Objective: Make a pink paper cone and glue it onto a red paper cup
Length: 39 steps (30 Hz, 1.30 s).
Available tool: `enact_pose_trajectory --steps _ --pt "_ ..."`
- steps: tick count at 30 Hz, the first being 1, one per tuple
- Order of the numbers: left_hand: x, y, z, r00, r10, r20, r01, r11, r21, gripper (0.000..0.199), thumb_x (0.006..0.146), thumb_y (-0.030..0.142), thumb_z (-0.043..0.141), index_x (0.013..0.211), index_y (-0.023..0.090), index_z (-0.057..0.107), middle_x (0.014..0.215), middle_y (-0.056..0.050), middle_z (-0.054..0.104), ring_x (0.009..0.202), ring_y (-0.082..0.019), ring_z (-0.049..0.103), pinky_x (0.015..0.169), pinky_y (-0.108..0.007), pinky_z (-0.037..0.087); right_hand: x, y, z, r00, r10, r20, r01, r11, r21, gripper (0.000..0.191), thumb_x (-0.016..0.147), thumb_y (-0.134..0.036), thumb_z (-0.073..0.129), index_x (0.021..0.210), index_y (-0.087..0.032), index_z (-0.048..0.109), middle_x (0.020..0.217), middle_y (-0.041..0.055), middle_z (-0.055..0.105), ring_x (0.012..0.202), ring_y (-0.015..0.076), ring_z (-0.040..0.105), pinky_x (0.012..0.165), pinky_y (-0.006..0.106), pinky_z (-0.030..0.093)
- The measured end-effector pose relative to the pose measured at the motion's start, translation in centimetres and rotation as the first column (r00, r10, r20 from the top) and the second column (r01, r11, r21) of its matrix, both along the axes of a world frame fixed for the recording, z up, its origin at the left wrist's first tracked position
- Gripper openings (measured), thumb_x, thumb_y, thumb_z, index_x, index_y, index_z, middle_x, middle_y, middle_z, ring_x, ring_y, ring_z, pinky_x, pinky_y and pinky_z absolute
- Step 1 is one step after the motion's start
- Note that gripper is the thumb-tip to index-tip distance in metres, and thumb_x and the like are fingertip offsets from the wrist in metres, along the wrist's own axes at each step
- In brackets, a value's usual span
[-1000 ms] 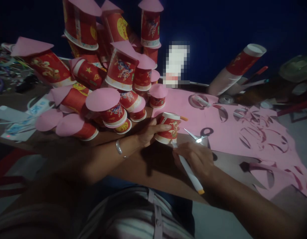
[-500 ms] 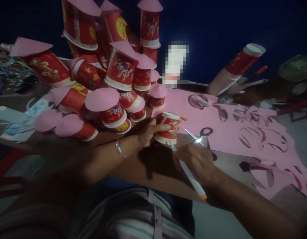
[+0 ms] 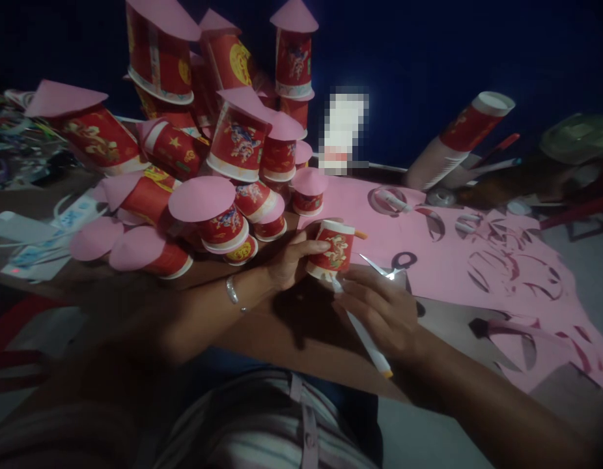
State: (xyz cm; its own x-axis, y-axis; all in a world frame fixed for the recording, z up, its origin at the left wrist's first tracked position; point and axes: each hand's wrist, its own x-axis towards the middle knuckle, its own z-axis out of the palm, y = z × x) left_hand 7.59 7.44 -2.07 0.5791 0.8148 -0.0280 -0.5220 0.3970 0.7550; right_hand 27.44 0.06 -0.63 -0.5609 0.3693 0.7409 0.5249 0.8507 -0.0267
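My left hand (image 3: 295, 257) is wrapped round a red paper cup (image 3: 333, 246) with a gold print and white rims, holding it tilted above the table. In my right hand (image 3: 377, 306) is a white marker pen (image 3: 368, 346) with an orange rear end. Its tip reaches the white band at the cup's lower edge; whether it touches there I cannot tell. A short orange piece (image 3: 361, 234) sticks out beside the cup, and its far end is hidden. Open scissors (image 3: 390, 274) lie just beyond my right hand.
Several red cups with pink paper cones (image 3: 202, 198) are piled at the left and back. Pink paper sheets (image 3: 458, 273) with cut-out holes cover the right side. A stack of cups (image 3: 477, 120) leans at the back right. A white power strip (image 3: 52, 238) lies far left.
The cup has turned a little in my left hand, showing more of its gold print. My right fingers have shifted on the pen, and its rear end has moved slightly left and up.
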Motion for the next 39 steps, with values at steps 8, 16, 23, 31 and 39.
enact_pose_trajectory --steps 8,16,23,31,39 --pt "-0.21 -0.05 0.22 0.991 0.002 -0.133 0.004 0.999 0.039 0.046 0.081 0.036 0.083 0.122 0.016 0.076 0.115 -0.016 0.079 0.097 -0.024 0.075 0.077 -0.029 0.059 -0.02 -0.12 -0.03 0.998 0.051 -0.033 -0.05 0.999 0.01 0.023 0.088 -0.007 0.078 0.109 -0.013 0.069 0.092 0.009 0.079 0.089 0.0231 0.076 0.071 0.035 0.062" --pt "-0.2 0.08 0.17 0.993 -0.034 -0.115 0.032 0.999 -0.017 0.05 0.078 0.039 0.084 0.12 0.013 0.077 0.102 -0.014 0.08 0.081 -0.019 0.073 0.069 -0.027 0.058 -0.2 -0.29 0.15 0.998 -0.045 -0.048 0.046 0.999 0.018 0.016 0.09 -0.007 0.076 0.102 -0.014 0.068 0.077 0.0009 0.071 0.065 0.0144 0.065 0.061 0.029 0.055" --pt "-0.2 0.0 -0.06 0.992 -0.042 -0.12 0.044 0.999 0.011 0.048 0.082 0.037 0.082 0.124 0.016 0.076 0.1 -0.012 0.08 0.08 -0.019 0.072 0.068 -0.026 0.056 -0.31 -0.19 0.54 0.998 -0.062 -0.032 0.063 0.997 0.036 0.015 0.092 -0.007 0.073 0.103 -0.017 0.067 0.082 0.0018 0.075 0.068 0.0149 0.068 0.06 0.028 0.055" --pt "-0.18 -0.12 0.0 0.993 -0.038 -0.115 0.04 0.999 0.016 0.048 0.082 0.034 0.082 0.126 0.016 0.075 0.108 -0.014 0.08 0.09 -0.022 0.074 0.077 -0.029 0.058 -0.31 0.02 0.1 0.999 -0.037 -0.024 0.038 0.999 0.027 0.019 0.09 -0.005 0.075 0.105 -0.014 0.066 0.081 0.0029 0.075 0.069 0.0155 0.07 0.061 0.028 0.057" --pt "-0.05 -0.2 0.18 0.995 -0.032 -0.091 0.035 0.999 0.028 0.05 0.082 0.032 0.084 0.129 0.018 0.073 0.106 -0.012 0.08 0.086 -0.019 0.072 0.076 -0.028 0.058 -0.22 0.0 -0.01 1.0 -0.02 0.001 0.02 1.0 -0.001 0.019 0.092 -0.007 0.075 0.106 -0.014 0.065 0.083 0.0035 0.075 0.069 0.0151 0.068 0.059 0.028 0.055"
